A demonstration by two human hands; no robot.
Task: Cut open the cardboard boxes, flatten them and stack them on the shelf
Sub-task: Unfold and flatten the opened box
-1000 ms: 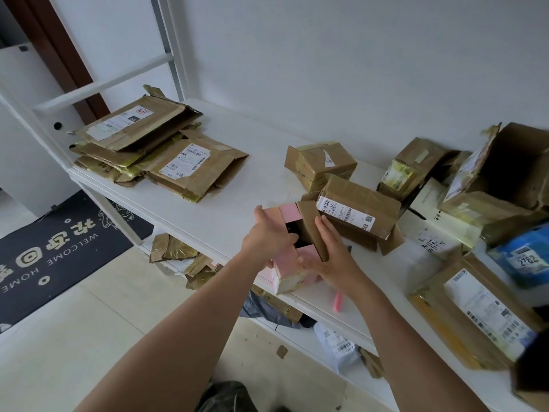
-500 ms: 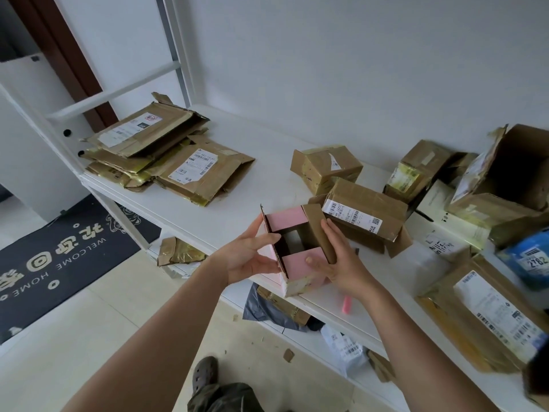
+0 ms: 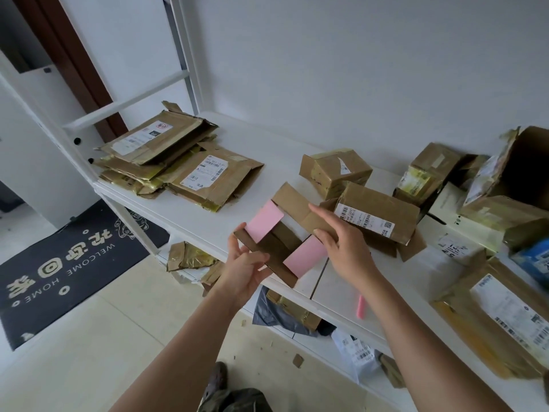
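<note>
White shelf (image 3: 190, 215) runs along the wall, top board carrying everything. Far left on it: stack (image 3: 175, 162) of flattened boxes, labels up. Right end: open box (image 3: 523, 171) and more taped boxes, crowded together; a flat labelled parcel (image 3: 502, 319) at the near right edge. Mid-shelf: labelled box (image 3: 377, 218), small taped box (image 3: 335, 171) just behind it. Doormat (image 3: 68, 263) on the floor at left, cardboard scraps on the lower board. Pink box (image 3: 285, 233), opened out with flaps splayed, held over the shelf's front edge, just left of the labelled box. Left hand (image 3: 246, 269) grips its near brown flap, thumb on top. Right hand (image 3: 341, 245) pinches the far brown flap, fingers mostly straight. Hands apart, one each side of the box. Pink cutter (image 3: 360, 306) lies on the shelf beside the right forearm.
</note>
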